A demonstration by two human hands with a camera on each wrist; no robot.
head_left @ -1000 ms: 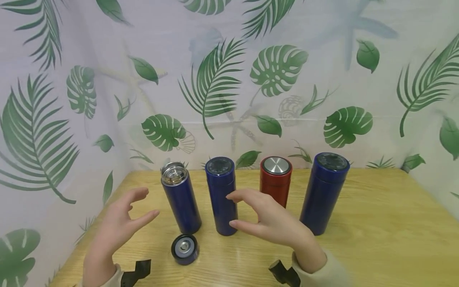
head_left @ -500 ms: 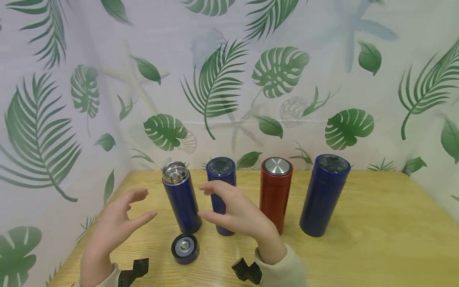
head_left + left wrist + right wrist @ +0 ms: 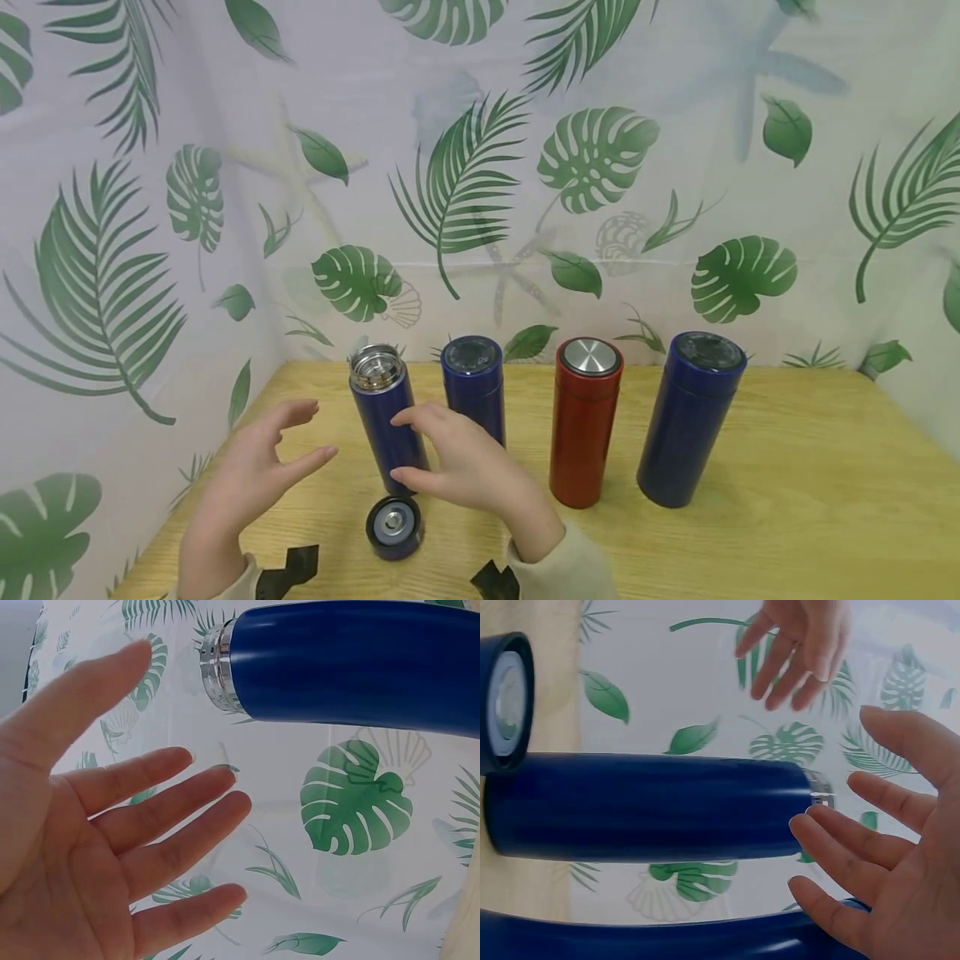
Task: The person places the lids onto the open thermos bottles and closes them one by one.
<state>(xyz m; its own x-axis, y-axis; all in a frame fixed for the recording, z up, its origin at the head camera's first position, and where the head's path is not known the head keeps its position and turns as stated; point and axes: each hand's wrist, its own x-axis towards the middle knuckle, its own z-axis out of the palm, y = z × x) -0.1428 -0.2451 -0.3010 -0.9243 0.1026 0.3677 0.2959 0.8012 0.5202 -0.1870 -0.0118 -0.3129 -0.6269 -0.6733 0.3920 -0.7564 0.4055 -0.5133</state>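
An uncapped blue thermos (image 3: 384, 417) stands at the left of a row, its steel mouth showing. Its lid (image 3: 395, 527) lies on the table just in front, inner side up. My left hand (image 3: 255, 467) hovers left of this thermos, fingers apart from the thumb, holding nothing; the left wrist view shows a gap between the fingers and the blue thermos (image 3: 352, 664). On the other side, my right hand (image 3: 457, 462) is held in front of the thermos's right edge, thumb and fingers spread. Whether it touches the thermos (image 3: 645, 806) I cannot tell.
Behind my right hand stands a capped blue thermos (image 3: 474, 383), partly hidden. Further right are a red thermos (image 3: 587, 425) and another capped blue one (image 3: 690, 425). The wooden table (image 3: 817, 483) meets a leaf-patterned cloth (image 3: 495, 183) at the back and left.
My right hand has moved left, from in front of the second blue thermos to the uncapped one. The left hand has stayed nearly in place. The head view has shifted slightly.
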